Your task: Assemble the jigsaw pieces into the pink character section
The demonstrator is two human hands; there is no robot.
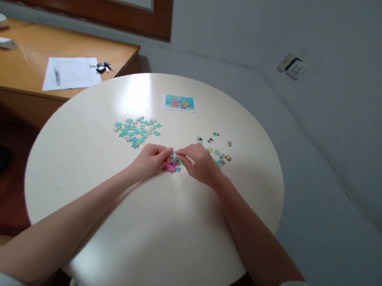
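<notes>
My left hand (150,158) and my right hand (200,160) meet at the middle of a round white table. Between and below their fingertips is a partly joined patch of jigsaw puzzle (170,167), pink and teal. Both hands are closed in a pinch at its upper edge, on small jigsaw pieces partly hidden by the fingers. To the left lies a spread of teal jigsaw pieces (135,132). Beyond my right hand are several more loose pieces (216,153), some yellow, dark or teal, a few covered by that hand.
A small picture card (180,103) with a pink and a yellow figure lies farther back on the white table (157,237). On the wooden desk (28,68) at the left are a paper sheet (74,74), a pen (57,77) and keys (101,67). A wall stands close on the right.
</notes>
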